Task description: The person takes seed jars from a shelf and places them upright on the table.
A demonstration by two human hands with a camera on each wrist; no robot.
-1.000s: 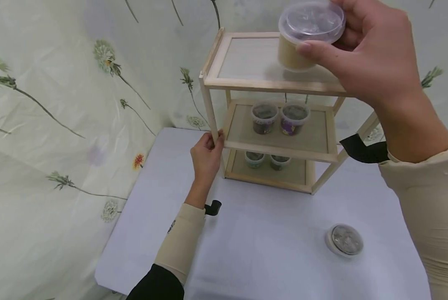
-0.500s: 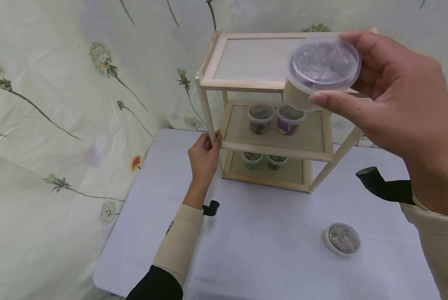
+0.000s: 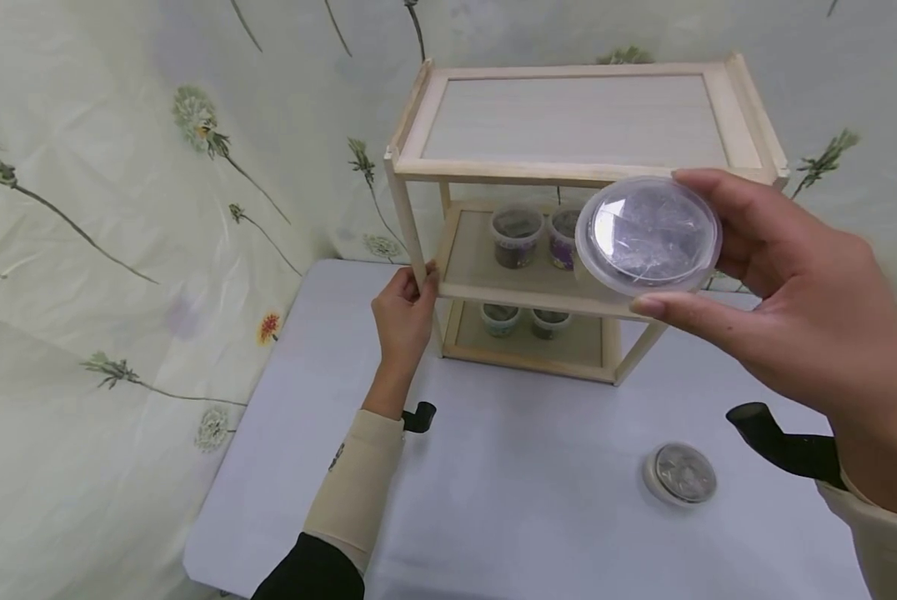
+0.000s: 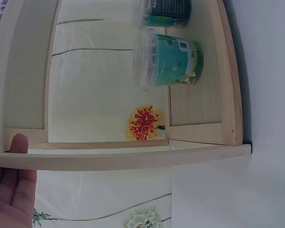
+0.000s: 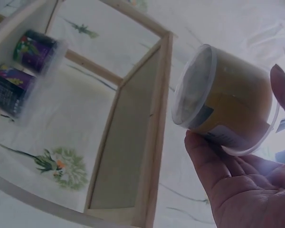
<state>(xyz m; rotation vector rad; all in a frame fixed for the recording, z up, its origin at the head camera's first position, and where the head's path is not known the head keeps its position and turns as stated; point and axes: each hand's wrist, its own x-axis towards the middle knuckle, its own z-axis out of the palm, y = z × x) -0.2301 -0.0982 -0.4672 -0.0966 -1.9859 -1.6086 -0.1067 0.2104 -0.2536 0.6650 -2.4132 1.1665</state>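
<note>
My right hand (image 3: 816, 292) holds a round plastic tub (image 3: 647, 233) with a clear lid, thumb and fingers on opposite sides. The right wrist view shows the tub's yellowish side and a label. It hovers in front of the wooden shelf rack (image 3: 576, 125), partly covering the middle tier. With its thumb and fingers, my left hand (image 3: 403, 321) grips the rack's front left post (image 4: 109, 161). Two purple-labelled tubs (image 3: 516, 237) stand on the middle tier; one is partly hidden. Two smaller-looking tubs (image 3: 500, 319) are on the bottom tier, one with a teal label (image 4: 178, 59).
Another lidded tub (image 3: 681, 475) stands on the white tabletop (image 3: 508, 483), right of centre and in front of the rack. A flower-printed sheet (image 3: 103, 208) hangs behind and left of the table. Nothing stands on the rack's top tier.
My right hand has lowered the tub from above the top tier to in front of the middle tier, tilting its lid towards the head camera. My left hand keeps its grip on the post.
</note>
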